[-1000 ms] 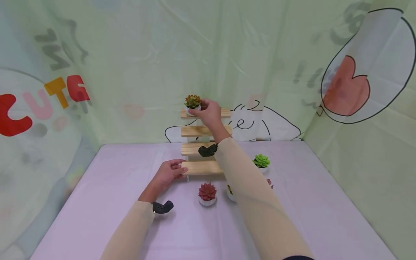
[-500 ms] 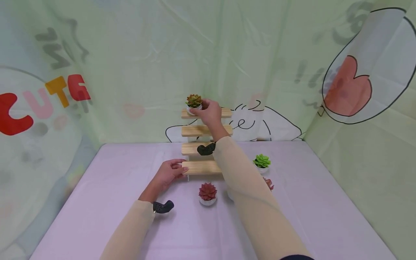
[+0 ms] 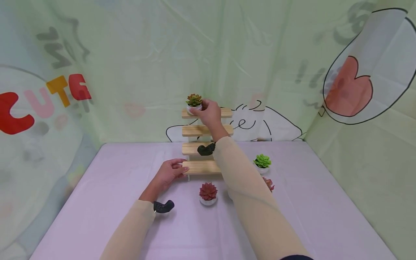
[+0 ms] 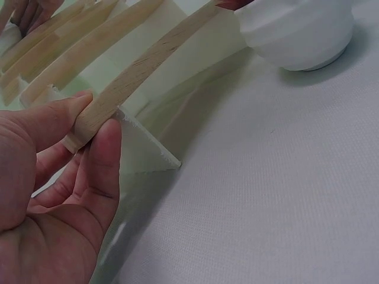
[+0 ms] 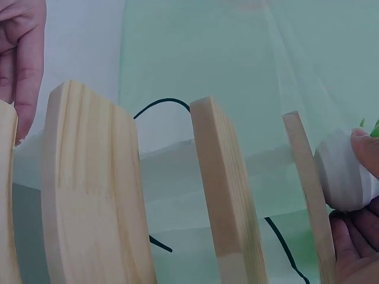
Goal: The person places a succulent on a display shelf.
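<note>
A small stepped stand with wooden shelves (image 3: 203, 167) stands at the back of the table. My left hand (image 3: 169, 171) pinches the left end of its lowest shelf, thumb above and fingers below, as the left wrist view shows. On the left end of the top shelf sits a green-and-orange potted succulent (image 3: 194, 101). My right hand (image 3: 209, 112) holds its white pot (image 5: 344, 171) between thumb and fingers; in the right wrist view the pot's base is right at the top board. A red potted succulent (image 3: 208, 193) stands on the table before the stand.
Right of the stand are a bright green potted succulent (image 3: 261, 161) and a reddish succulent (image 3: 268, 183), the latter partly behind my right sleeve (image 3: 256, 195). A printed curtain (image 3: 146, 72) hangs close behind the stand. Lilac cloth (image 3: 113, 180) covers the table.
Both hands keep their hold, the right on the potted succulent and the left on the lowest shelf. My right forearm has shifted slightly, covering a pot that showed partly before.
</note>
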### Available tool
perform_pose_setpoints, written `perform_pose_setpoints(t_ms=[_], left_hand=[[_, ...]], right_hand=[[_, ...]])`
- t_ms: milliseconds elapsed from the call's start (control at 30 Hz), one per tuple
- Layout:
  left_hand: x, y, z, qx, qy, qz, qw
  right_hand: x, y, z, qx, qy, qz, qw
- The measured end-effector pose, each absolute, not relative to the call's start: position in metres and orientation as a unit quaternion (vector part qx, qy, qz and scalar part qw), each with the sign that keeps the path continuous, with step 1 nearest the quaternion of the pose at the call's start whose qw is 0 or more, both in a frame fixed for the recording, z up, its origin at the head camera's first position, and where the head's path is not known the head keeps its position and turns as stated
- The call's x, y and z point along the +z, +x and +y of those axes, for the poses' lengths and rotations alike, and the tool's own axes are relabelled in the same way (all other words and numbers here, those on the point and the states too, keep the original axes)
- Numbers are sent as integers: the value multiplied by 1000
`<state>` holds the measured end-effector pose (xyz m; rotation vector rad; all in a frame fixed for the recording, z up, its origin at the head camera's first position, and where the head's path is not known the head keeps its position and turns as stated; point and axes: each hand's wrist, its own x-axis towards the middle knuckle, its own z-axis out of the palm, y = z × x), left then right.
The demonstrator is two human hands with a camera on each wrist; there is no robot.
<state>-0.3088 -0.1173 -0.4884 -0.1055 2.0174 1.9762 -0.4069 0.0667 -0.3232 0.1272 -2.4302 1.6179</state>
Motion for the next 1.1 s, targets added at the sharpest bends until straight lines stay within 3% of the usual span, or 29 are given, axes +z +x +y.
perform_pose_setpoints(t_ms=[700,1100], left_hand=[[-486,-308,-119,694,-24,702,157],[-484,-309,-120,684,-30,712,156]], right_hand=[[-333,-396,90,595,61,-795,98],[-352,-369,127,648,86,-745,132]])
